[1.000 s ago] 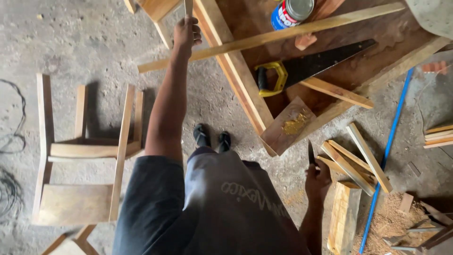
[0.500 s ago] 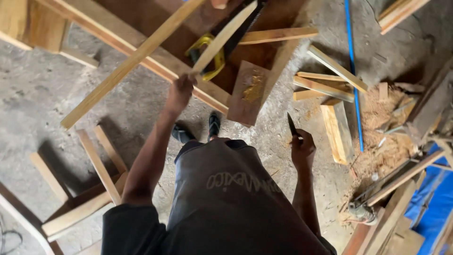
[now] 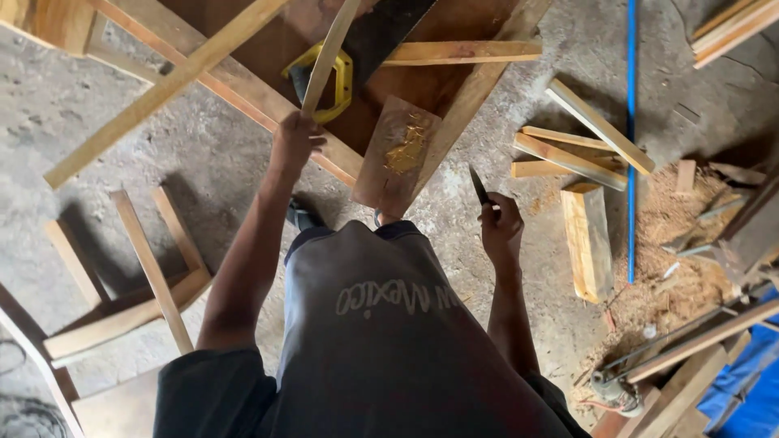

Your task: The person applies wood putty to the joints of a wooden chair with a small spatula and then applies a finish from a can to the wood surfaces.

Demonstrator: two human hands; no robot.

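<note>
We look straight down over our own dark shirt [image 3: 381,349] at a concrete floor [image 3: 97,105] strewn with timber. Our left hand [image 3: 294,142] is raised out in front and wrapped tight around the lower end of a thin pale wooden strip [image 3: 329,61], fingers fully curled about it; the strip rises from the fist and slants up to the right, crossing over the yellow handle of a handsaw [image 3: 345,77] that lies on a dark brown board [image 3: 268,40]. Our right hand [image 3: 501,227] hangs lower, beside our hip, closed in a fist around a slim dark tool [image 3: 479,185] whose blade sticks up and a little to the left (a chisel or a knife, we cannot tell which). The two hands are well apart.

Between them, leaning off the edge of the brown board, sits a small reddish wood block [image 3: 396,154] smeared with yellow. A long pale batten [image 3: 162,85] runs diagonally across the board's left corner, and a shorter batten [image 3: 461,53] lies flat on the board near the saw. To our left stands a rough wooden frame [image 3: 138,268] of joined slats. To our right lie several loose offcuts [image 3: 580,150], a thicker block [image 3: 588,239] just below them, a blue pipe [image 3: 631,138] running up the floor, and a heap of sawdust [image 3: 673,243].
</note>
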